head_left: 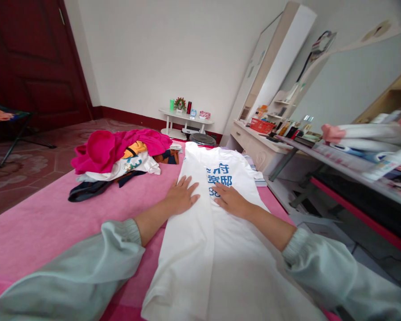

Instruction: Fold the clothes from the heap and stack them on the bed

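Observation:
A white T-shirt [234, 254] with blue printed characters lies spread on the pink bedcover [47, 236], its neck end away from me. Its left side is folded inward over part of the print. My left hand [182, 197] rests flat on the folded-over strip, fingers spread. On the shirt's middle, over the lower edge of the print, lies my right hand [233, 200], its fingers stretched out. Neither hand grips the cloth.
A heap of clothes, with a bright pink garment [103, 151] on top, lies at the left of the bed. Beyond the bed stands a small white table [187, 117]. To the right are a dresser [254, 142] and a cluttered metal-legged desk [350, 176].

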Tool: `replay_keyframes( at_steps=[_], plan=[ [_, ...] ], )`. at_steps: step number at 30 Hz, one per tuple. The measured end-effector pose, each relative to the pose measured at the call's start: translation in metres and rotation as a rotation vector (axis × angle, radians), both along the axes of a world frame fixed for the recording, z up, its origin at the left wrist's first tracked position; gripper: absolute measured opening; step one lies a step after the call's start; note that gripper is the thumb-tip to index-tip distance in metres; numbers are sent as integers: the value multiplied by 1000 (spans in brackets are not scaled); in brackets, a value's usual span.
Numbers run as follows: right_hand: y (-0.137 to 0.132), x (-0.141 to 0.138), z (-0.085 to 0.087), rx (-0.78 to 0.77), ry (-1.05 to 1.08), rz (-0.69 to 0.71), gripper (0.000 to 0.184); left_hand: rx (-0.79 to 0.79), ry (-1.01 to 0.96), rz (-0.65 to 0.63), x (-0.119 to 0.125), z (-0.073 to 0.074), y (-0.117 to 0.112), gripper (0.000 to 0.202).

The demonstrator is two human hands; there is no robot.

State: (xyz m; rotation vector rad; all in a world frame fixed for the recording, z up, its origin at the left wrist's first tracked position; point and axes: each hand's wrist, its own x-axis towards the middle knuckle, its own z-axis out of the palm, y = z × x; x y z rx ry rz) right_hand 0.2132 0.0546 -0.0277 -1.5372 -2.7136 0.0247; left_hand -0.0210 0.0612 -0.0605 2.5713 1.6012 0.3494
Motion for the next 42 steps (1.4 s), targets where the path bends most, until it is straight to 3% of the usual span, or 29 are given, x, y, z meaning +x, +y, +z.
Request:
replay_keyframes(
  at_steps=[2, 6, 9, 13, 16, 22, 27, 31, 34, 37, 40, 42],
  plan=[
    [-28, -2, 11, 75, 101, 166, 40, -13, 11, -26, -5, 3, -8, 60],
    [-91, -13, 30, 113, 186, 681, 29, -25, 34, -145, -21, 6, -26, 62],
    [-127, -27, 31, 110, 167, 882, 28, -54, 52, -196, -32, 7, -35, 64],
    [-146, -42, 24, 136, 144, 907, 11, -57, 59, -197, -34, 9, -38, 63],
    [-149, -41, 29, 101, 210, 868, 7, -65, 63, -191, -32, 10, -38, 63],
    [-158, -24, 37, -59, 346, 796, 20, -59, 63, -177, -32, 10, -41, 61],
    [-163, -16, 30, -142, 377, 742, 10, -56, 115, -174, -24, 27, -40, 55],
    [-143, -1, 32, -7, 374, 552, 11, -51, 135, -102, 2, 50, -22, 32],
    [-102, 24, 30, 102, 478, 255, 15, -14, 74, -56, 24, 53, 0, 39],
    [-44, 62, 25, 238, 552, -98, 18, -2, 10, 6, 36, 36, 22, 58],
    [17, 106, 21, 365, 469, -408, 23, -6, -18, 41, 39, 10, 36, 62],
    [51, 131, 19, 362, 375, -653, 36, 19, -19, 37, 38, -3, 40, 62]
  ],
)
